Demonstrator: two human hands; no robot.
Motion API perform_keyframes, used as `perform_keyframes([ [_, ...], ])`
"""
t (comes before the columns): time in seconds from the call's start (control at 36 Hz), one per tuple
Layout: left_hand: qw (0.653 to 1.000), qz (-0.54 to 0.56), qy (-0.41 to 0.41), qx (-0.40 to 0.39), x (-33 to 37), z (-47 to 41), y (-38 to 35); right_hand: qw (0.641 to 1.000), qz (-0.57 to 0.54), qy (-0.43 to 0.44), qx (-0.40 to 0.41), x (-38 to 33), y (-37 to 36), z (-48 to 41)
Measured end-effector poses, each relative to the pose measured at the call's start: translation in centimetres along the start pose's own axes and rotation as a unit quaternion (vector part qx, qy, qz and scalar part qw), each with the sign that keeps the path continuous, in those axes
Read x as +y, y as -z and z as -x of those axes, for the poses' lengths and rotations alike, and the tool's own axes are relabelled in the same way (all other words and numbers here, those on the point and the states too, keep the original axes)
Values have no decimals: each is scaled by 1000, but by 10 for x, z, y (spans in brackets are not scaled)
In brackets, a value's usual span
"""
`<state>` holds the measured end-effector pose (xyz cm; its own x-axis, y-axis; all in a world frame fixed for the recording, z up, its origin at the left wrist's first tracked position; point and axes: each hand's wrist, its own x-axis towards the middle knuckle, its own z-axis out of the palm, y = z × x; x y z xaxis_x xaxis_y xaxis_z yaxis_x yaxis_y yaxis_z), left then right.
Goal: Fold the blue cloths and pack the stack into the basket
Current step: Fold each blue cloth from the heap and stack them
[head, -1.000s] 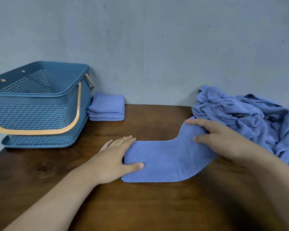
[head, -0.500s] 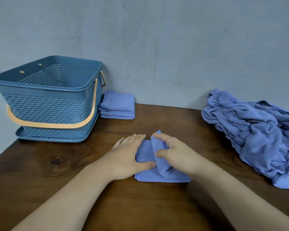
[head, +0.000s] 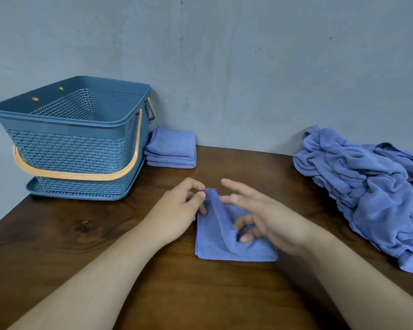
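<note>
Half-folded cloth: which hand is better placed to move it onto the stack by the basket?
Left. The left hand pinches a raised edge of the cloth and lies nearer the stack; the right hand is on the far side, fingers mostly spread.

Dark brown wooden table [head: 86, 265], glossy, filling lower half of view; butts up to wall at far edge, cuts off diagonally at left. Dark knot [head: 81, 227] in the grain on left part, wavy grain ringing it, small pale fleck [head: 85, 221] just above. Grey-blue painted wall [head: 224, 55] behind, matte and plain, with scattered dark specks [head: 330, 38] and faint scuffs, mostly toward upper right. Same grey-blue showing past table's left edge
</note>
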<state>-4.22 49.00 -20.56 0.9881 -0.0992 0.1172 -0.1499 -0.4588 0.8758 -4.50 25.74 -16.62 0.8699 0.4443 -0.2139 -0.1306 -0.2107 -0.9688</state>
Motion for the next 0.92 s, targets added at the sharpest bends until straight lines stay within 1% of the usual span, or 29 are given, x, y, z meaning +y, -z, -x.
perform_keyframes([
  [0.03, 1000, 5, 5, 3, 0, 0, -1, 999, -50, 15, 0, -2, 5, 2],
  [0.06, 1000, 7, 12, 6, 1, 0, -1, 996, -75, 36, 23, -1, 10, 3],
  [0.08, 1000, 5, 20, 7, 2, 0, -1, 993, -75, 67, 66, 1, 15, 3],
  [0.11, 1000, 1, 24, 5, 2, 0, -1, 987, -43, 101, 121, 7, 21, 1],
  [0.14, 1000, -6, 28, -1, 3, 0, -1, 975, 18, 134, 175, 13, 27, 1],
  [0.17, 999, -12, 28, -8, 4, 1, -2, 958, 96, 161, 216, 21, 32, 0],
  [0.19, 999, -14, 26, -15, 5, 2, -4, 941, 168, 178, 233, 28, 36, 0],
  [0.28, 1000, -24, 7, -16, 4, 4, -12, 907, 303, 208, 206, 51, 43, 1],
  [0.33, 999, -35, -1, -15, 2, 3, -16, 885, 368, 220, 181, 62, 43, 0],
  [0.5, 999, 35, 19, -25, -6, -3, -11, 870, 435, 196, 129, 58, 40, 2],
  [0.67, 998, 18, 36, -47, -5, -3, -9, 841, 504, 169, 103, 51, 29, 9],
  [0.72, 999, -5, 40, -25, -6, -3, -9, 827, 534, 149, 90, 47, 21, 12],
  [0.81, 996, -29, 59, 64, -7, -6, -7, 809, 574, 114, 60, 45, 14, 11],
  [0.86, 989, -71, 48, 117, -6, -6, -5, 801, 590, 92, 40, 45, 13, 10],
  [0.92, 985, -112, 25, 129, -4, -3, -7, 802, 592, 78, 28, 45, 13, 9],
])
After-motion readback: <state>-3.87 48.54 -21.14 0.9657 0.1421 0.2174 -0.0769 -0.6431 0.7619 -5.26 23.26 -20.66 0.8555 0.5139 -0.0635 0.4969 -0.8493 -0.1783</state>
